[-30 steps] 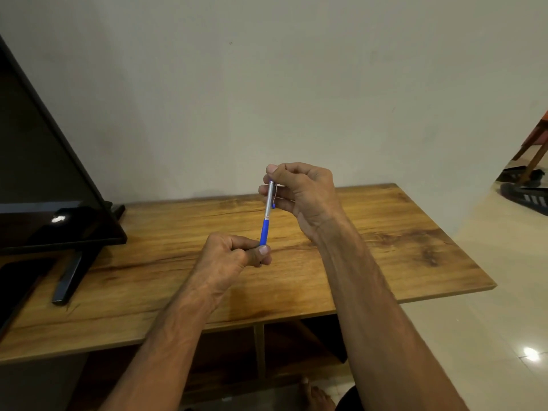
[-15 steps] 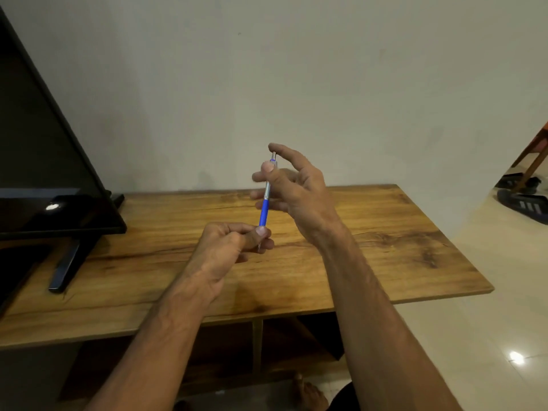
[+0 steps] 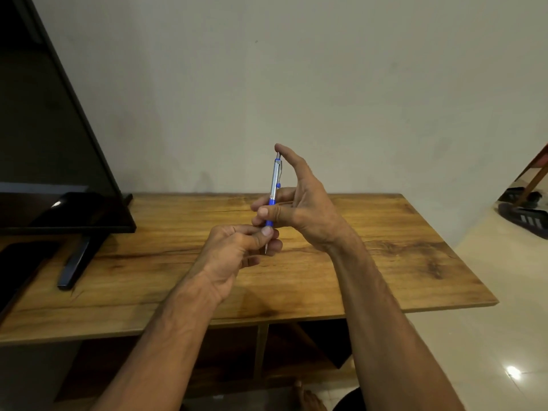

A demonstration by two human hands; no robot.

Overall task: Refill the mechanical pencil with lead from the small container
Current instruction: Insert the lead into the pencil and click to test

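A silver and blue mechanical pencil (image 3: 274, 185) stands nearly upright above the wooden table (image 3: 385, 232), tip down. My left hand (image 3: 237, 253) pinches its lower blue grip and tip between thumb and fingers. My right hand (image 3: 299, 203) holds the middle of the barrel with the thumb and lower fingers, while its index finger rests on the top end of the pencil. No lead container is in view.
A black TV screen (image 3: 44, 143) on a stand (image 3: 77, 259) fills the left side of the table. A pale wall rises behind. Tiled floor lies to the right, with dark sandals (image 3: 522, 212) there. My foot (image 3: 308, 396) shows under the table.
My right hand opened from a fist around the pencil's top; its thumb slid down the barrel and the index finger now sits on the top end. The left hand kept its grip.
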